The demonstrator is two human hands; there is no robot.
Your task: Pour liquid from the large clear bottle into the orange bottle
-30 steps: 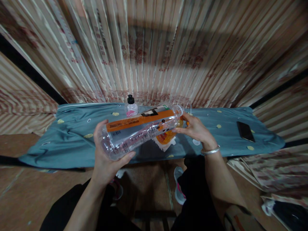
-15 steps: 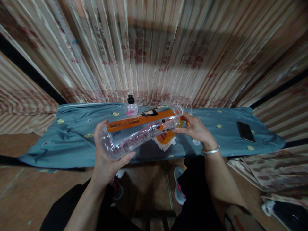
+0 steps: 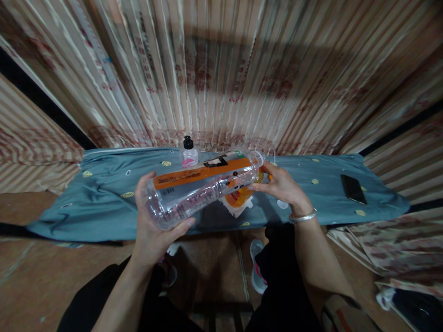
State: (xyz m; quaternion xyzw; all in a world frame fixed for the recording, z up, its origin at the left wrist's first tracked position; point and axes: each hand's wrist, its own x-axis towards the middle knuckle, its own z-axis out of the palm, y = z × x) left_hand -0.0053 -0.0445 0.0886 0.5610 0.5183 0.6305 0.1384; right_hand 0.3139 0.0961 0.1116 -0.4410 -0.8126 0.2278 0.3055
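Note:
A large clear plastic bottle (image 3: 204, 182) with an orange and silver label is held aslant above the bench, its mouth up and to the right. My left hand (image 3: 154, 226) wraps round its base, thumb along the underside. At the neck, the fingers and thumb of my right hand (image 3: 278, 184) close on the bottle; their exact contact is partly hidden. Behind it, an orange bottle (image 3: 238, 198) shows in part over a crumpled white tissue (image 3: 237, 212). Its orange top appears close to my right fingers.
A small clear bottle (image 3: 189, 157) with a black cap and pink label stands at the back of the cloth-covered bench (image 3: 104, 198). A white disc (image 3: 282, 204) lies right of the tissue. Farther right is a black phone (image 3: 353, 189). A striped curtain (image 3: 221, 78) hangs behind.

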